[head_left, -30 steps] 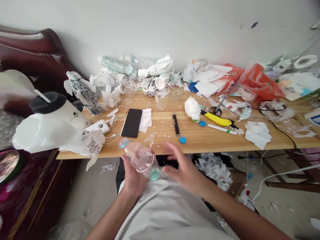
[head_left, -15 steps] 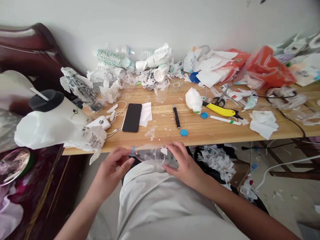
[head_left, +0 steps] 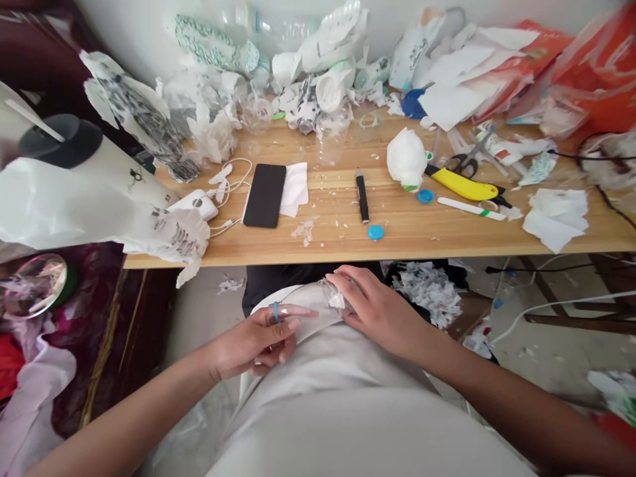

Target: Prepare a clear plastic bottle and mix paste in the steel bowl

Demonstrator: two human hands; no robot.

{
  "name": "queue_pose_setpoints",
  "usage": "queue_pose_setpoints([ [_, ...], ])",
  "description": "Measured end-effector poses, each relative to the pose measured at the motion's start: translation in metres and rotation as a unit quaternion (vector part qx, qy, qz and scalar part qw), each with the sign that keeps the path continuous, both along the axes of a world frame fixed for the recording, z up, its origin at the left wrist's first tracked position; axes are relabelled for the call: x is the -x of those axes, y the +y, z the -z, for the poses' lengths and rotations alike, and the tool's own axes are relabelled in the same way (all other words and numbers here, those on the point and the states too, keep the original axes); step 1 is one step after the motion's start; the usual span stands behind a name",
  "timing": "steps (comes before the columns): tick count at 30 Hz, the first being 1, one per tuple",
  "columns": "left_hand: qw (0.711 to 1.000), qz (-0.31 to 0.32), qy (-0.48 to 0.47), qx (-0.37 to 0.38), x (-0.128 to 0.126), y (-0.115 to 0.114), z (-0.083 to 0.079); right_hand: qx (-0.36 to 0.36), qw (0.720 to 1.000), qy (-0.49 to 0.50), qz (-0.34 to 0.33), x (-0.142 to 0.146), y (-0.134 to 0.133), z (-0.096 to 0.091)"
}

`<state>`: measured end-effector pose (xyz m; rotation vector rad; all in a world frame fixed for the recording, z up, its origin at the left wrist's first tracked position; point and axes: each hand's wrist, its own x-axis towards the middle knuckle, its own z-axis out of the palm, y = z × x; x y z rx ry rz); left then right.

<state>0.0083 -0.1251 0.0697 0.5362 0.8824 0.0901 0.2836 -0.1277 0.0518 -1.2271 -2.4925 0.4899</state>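
A clear plastic bottle [head_left: 312, 309] lies sideways over my lap, below the table edge. My left hand [head_left: 256, 343] is closed around its neck end, where a blue ring [head_left: 275, 311] sits; some of those fingers are spread loosely under the bottle. The base end is gripped by my right hand [head_left: 373, 303], fingers over the top. Beside those fingertips a scrap of white paper [head_left: 336, 300] clings to the plastic. Part of the bottle is hidden by both hands. On the table in front lie a blue cap [head_left: 375, 232] and a black pen-like tool [head_left: 362, 197].
The wooden table [head_left: 228, 250] bears a black phone [head_left: 265, 195], a yellow utility knife [head_left: 464, 183], scissors [head_left: 463, 165] and a white paper-wrapped lump [head_left: 410, 158]. Torn wrappers and bottles pile along the wall. A large white tumbler [head_left: 116, 169] stands left. Shredded paper [head_left: 427, 291] fills a bag below.
The camera view has tipped down and come closer. The bottle has moved lower onto my lap, its neck tilted down to the left, and my left hand has turned under the neck.
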Motion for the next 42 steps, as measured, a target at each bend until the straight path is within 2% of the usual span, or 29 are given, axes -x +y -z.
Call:
queue_pose_setpoints([
  [6, 0.995, 0.061, 0.019, -0.083, -0.010, -0.011, 0.002, 0.026, 0.999, -0.019, -0.016, -0.001, -0.004, 0.004],
  [13, 0.973, 0.137, 0.060, -0.174, -0.016, -0.014, -0.008, 0.066, 0.998, 0.012, -0.016, -0.007, -0.005, 0.008],
  [19, 0.959, 0.153, 0.074, -0.226, -0.019, -0.015, -0.011, 0.097, 0.995, 0.030, -0.019, -0.009, -0.004, 0.014],
  [24, 0.930, 0.200, 0.109, -0.288, -0.021, -0.014, -0.016, 0.094, 0.995, 0.039, -0.016, -0.011, -0.010, 0.020],
  [29, 0.914, 0.199, 0.085, -0.342, -0.024, -0.013, -0.017, 0.099, 0.994, 0.031, -0.011, -0.011, -0.014, 0.023],
  [32, 0.931, 0.191, 0.078, -0.303, -0.019, -0.008, -0.015, 0.110, 0.993, 0.031, 0.005, -0.010, -0.007, 0.019],
  [36, 0.974, 0.183, -0.058, -0.119, -0.005, 0.004, -0.013, 0.196, 0.979, 0.051, -0.001, -0.012, 0.013, 0.001],
  [38, 0.977, 0.163, -0.133, -0.043, 0.001, 0.005, -0.012, 0.252, 0.965, 0.069, -0.028, -0.015, 0.022, -0.011],
  [42, 0.974, 0.118, -0.192, 0.023, 0.005, -0.004, -0.006, 0.311, 0.945, 0.073, -0.064, -0.020, 0.024, -0.032],
])
